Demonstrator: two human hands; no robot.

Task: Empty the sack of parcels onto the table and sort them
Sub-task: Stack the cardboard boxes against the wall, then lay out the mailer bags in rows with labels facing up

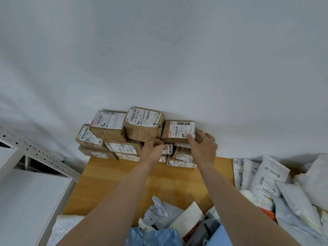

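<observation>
1. The box [177,131] lay label up on the right end of the stack [113,137], against the wall [159,50], with its long axis along the wall.
2. The right hand [204,148] gripped its right end (thumb on the label).
3. The left hand [153,150] was curled at the stack's front; a pinch could not be confirmed.
4. The stack stood on a wooden table [106,183], with mailers [266,174] at right and a shelf [35,151] at left.

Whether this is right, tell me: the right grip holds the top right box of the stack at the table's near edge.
No: the head view shows the stack at the table's far edge, against the wall. The right grip does hold its top right box.
</observation>
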